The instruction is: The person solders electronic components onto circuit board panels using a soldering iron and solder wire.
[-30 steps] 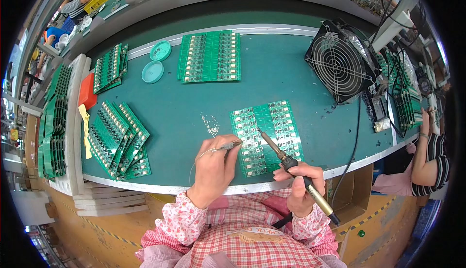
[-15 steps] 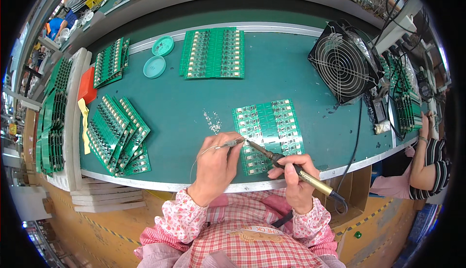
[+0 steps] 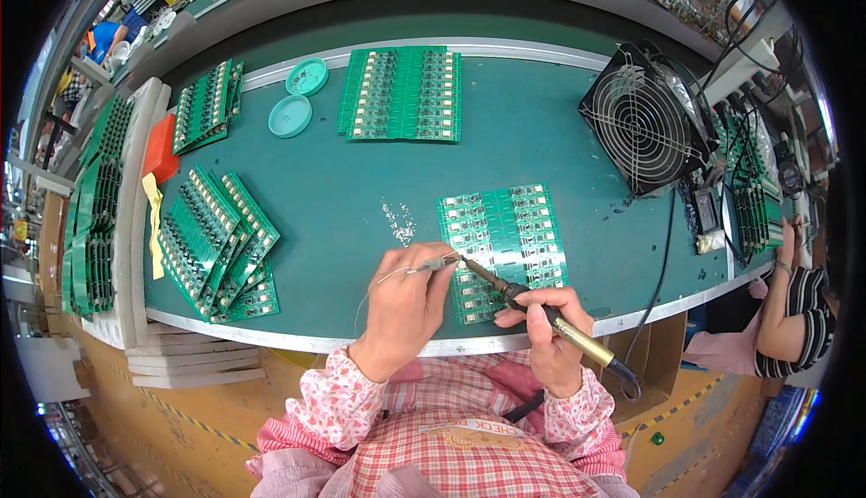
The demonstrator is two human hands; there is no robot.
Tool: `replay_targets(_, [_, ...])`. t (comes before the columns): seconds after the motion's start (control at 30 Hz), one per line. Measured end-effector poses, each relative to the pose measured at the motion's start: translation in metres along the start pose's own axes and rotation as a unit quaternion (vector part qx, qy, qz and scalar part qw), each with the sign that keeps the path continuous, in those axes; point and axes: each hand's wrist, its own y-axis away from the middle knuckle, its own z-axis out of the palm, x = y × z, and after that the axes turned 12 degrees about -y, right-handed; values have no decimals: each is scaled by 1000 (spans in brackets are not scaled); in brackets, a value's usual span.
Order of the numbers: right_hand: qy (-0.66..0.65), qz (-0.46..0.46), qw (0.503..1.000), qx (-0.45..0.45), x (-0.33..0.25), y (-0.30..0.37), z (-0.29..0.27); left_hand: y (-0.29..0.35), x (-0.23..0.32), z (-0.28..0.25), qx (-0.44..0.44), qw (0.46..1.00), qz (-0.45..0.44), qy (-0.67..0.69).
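A green circuit board panel point(image 3: 503, 235) with rows of small parts lies in front of me near the table's front edge. My right hand point(image 3: 557, 327) is closed around a soldering iron point(image 3: 586, 345) with a brass-coloured handle; its tip points down-left at the board's left part. My left hand point(image 3: 404, 304) pinches a thin solder wire point(image 3: 390, 274) that runs through a small greyish sleeve between the fingers. The wire's end meets the iron's tip, or nearly so; the exact contact is too small to tell. Small pale pieces point(image 3: 399, 222) lie scattered beyond my left hand.
Stacked circuit boards point(image 3: 216, 245) lie at left, with more boards point(image 3: 401, 92) at the back. Two turquoise dishes point(image 3: 290, 116) and a red box point(image 3: 161, 149) stand near them. A black fan point(image 3: 642, 124) is at right, the iron's cable point(image 3: 663, 268) below it. A co-worker's arm point(image 3: 781, 308) shows far right.
The whole view has shifted slightly. Both hands keep their grips, and the iron's tip and the solder wire stay over nearly the same spot on the board.
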Motion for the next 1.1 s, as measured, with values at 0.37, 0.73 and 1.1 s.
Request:
replay_targets(0.37, [58, -76, 994, -54, 0, -6, 0, -6, -1, -1, -9, 1000, 4, -11])
replay_targets(0.73, [-49, -32, 996, 71, 11, 10, -4, -1, 2, -2, -11, 1000, 0, -16])
replay_targets(1.1, [-30, -61, 994, 86, 12, 9, -3, 4, -3, -18, 2, 998, -64, 16])
